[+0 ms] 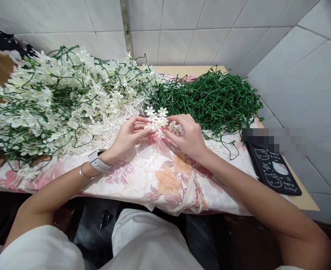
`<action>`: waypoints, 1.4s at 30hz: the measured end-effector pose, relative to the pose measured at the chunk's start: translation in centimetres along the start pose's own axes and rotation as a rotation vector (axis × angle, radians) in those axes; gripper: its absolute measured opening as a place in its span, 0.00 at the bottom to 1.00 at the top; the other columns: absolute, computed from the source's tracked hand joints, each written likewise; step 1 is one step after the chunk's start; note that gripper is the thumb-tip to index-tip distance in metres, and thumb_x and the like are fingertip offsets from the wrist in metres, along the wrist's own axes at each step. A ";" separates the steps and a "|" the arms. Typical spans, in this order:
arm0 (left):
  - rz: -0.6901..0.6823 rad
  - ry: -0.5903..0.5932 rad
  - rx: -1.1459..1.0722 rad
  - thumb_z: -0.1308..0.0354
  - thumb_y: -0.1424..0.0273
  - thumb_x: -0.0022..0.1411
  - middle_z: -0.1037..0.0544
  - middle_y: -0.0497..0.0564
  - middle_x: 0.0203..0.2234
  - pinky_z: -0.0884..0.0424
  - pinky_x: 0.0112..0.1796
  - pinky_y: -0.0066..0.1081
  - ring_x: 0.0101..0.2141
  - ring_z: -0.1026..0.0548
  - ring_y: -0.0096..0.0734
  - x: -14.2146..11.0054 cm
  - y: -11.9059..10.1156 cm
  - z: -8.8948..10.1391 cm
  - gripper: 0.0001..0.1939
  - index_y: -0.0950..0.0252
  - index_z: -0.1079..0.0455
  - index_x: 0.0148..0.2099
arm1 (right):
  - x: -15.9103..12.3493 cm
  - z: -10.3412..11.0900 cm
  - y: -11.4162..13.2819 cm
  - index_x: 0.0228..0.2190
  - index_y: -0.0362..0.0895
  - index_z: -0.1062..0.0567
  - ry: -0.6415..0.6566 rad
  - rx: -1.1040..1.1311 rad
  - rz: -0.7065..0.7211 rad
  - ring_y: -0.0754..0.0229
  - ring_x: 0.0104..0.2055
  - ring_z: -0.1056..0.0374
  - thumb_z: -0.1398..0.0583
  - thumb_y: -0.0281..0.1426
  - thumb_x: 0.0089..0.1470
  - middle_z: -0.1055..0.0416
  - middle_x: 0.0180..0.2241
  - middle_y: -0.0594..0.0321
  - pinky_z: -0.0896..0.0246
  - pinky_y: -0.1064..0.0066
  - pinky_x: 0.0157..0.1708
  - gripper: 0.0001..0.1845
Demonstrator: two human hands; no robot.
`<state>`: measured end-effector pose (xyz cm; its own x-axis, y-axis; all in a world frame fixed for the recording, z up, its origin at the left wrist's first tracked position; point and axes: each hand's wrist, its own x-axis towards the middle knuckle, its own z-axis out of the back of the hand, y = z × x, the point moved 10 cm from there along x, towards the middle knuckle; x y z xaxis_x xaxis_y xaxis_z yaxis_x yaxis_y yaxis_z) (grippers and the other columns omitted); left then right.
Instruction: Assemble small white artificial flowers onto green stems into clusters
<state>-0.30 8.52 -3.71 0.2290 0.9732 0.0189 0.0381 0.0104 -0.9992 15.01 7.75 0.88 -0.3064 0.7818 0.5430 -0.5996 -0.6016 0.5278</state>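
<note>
Where two pale tiled walls (179, 45) meet at the right, a table (304, 198) stands beside them under a floral cloth (168, 180), its orange and pink motifs most visible on the person's side. A heap of white flowers (98, 80) on green stems occupies the left; a tangle of green stems (218, 97) lies to the right, with pale filaments (106, 140) along the flowers and a black patterned case (274, 170) near the table's right edge. The left hand (128, 137) and right hand (189, 135), fingers narrowed, hold opposite sides of a small cluster of white blossoms (160, 123) above the cloth, between the heaps. Its open, several-petalled blossoms face mostly upward, two on the wall side; no stem is discernible, so its long axis cannot be determined.
</note>
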 end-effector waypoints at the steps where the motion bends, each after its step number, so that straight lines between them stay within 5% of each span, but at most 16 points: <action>1: 0.007 0.011 -0.017 0.36 0.67 0.55 0.23 0.51 0.36 0.24 0.40 0.31 0.37 0.23 0.28 0.0 0.0 -0.2 0.13 0.65 0.32 0.41 | 0.0 0.2 0.3 0.39 0.45 0.27 -0.004 0.001 0.017 0.51 0.43 0.34 0.39 0.34 0.53 0.26 0.40 0.54 0.39 0.59 0.43 0.11; 6: 0.023 0.102 -0.011 0.36 0.68 0.55 0.23 0.49 0.33 0.24 0.39 0.27 0.35 0.23 0.25 -0.6 0.2 -1.9 0.09 0.66 0.29 0.37 | -0.8 -0.9 3.3 0.39 0.44 0.27 0.077 0.120 0.190 0.55 0.40 0.33 0.41 0.33 0.56 0.25 0.37 0.57 0.39 0.62 0.41 0.09; 12: 0.099 -0.015 -0.069 0.35 0.64 0.54 0.23 0.50 0.32 0.22 0.39 0.30 0.32 0.22 0.27 -0.6 1.0 -0.9 0.11 0.67 0.26 0.35 | -0.3 -0.5 1.3 0.31 0.45 0.27 0.083 0.096 0.059 0.57 0.37 0.33 0.44 0.29 0.56 0.25 0.32 0.59 0.41 0.64 0.40 0.06; 17: 0.108 -0.095 -0.033 0.35 0.61 0.54 0.23 0.51 0.32 0.24 0.28 0.27 0.28 0.22 0.27 -0.4 0.9 0.4 0.13 0.65 0.25 0.37 | 0.0 -1.6 0.8 0.29 0.46 0.25 0.563 -0.005 0.083 0.58 0.33 0.35 0.40 0.35 0.51 0.27 0.28 0.62 0.44 0.66 0.37 0.06; 24: 0.084 -0.052 -0.002 0.36 0.65 0.56 0.23 0.48 0.26 0.25 0.28 0.26 0.26 0.22 0.27 -0.8 0.4 -0.3 0.11 0.64 0.31 0.38 | -1.6 -0.6 -0.7 0.24 0.48 0.24 0.895 0.010 -0.059 0.64 0.22 0.38 0.36 0.39 0.48 0.29 0.20 0.67 0.50 0.71 0.24 0.08; 26: 0.087 -0.005 -0.009 0.36 0.64 0.56 0.22 0.49 0.25 0.24 0.29 0.26 0.27 0.21 0.28 -0.9 0.4 -1.0 0.11 0.64 0.33 0.37 | -1.3 -0.8 -0.2 0.25 0.46 0.24 0.819 0.055 -0.095 0.65 0.23 0.38 0.37 0.39 0.49 0.29 0.22 0.67 0.49 0.72 0.25 0.10; 28: 0.090 0.054 0.008 0.37 0.64 0.56 0.22 0.49 0.26 0.24 0.29 0.26 0.28 0.21 0.28 -1.1 0.5 -1.7 0.12 0.65 0.33 0.36 | -0.2 -0.3 0.5 0.29 0.44 0.24 0.560 0.147 -0.146 0.65 0.27 0.37 0.40 0.40 0.53 0.27 0.26 0.64 0.47 0.72 0.27 0.12; 29: 0.089 0.079 0.027 0.37 0.63 0.56 0.23 0.49 0.26 0.24 0.29 0.26 0.28 0.22 0.28 -1.1 0.5 -2.0 0.12 0.65 0.32 0.36 | -0.3 -0.9 1.0 0.30 0.44 0.24 0.529 0.217 -0.160 0.65 0.27 0.37 0.40 0.40 0.54 0.27 0.27 0.64 0.46 0.72 0.27 0.12; 33: 0.047 0.118 0.108 0.37 0.63 0.56 0.23 0.49 0.30 0.25 0.29 0.25 0.29 0.22 0.26 -1.4 0.3 -2.3 0.11 0.65 0.31 0.37 | -1.1 -2.9 1.4 0.28 0.43 0.25 0.475 0.441 -0.249 0.67 0.26 0.38 0.41 0.39 0.54 0.28 0.25 0.65 0.46 0.73 0.27 0.12; 42: -0.077 0.225 0.099 0.45 0.68 0.63 0.22 0.47 0.29 0.24 0.32 0.27 0.29 0.21 0.27 -1.8 -0.6 -3.4 0.07 0.62 0.39 0.42 | -1.7 -3.5 -1.1 0.22 0.41 0.28 0.385 0.697 -0.510 0.71 0.20 0.44 0.40 0.31 0.51 0.34 0.19 0.69 0.52 0.74 0.21 0.09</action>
<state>2.56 5.98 -3.00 0.4398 0.8935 0.0911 -0.0292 0.1156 -0.9929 13.59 7.66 -2.95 -0.4264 0.9032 -0.0487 -0.1900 -0.0369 0.9811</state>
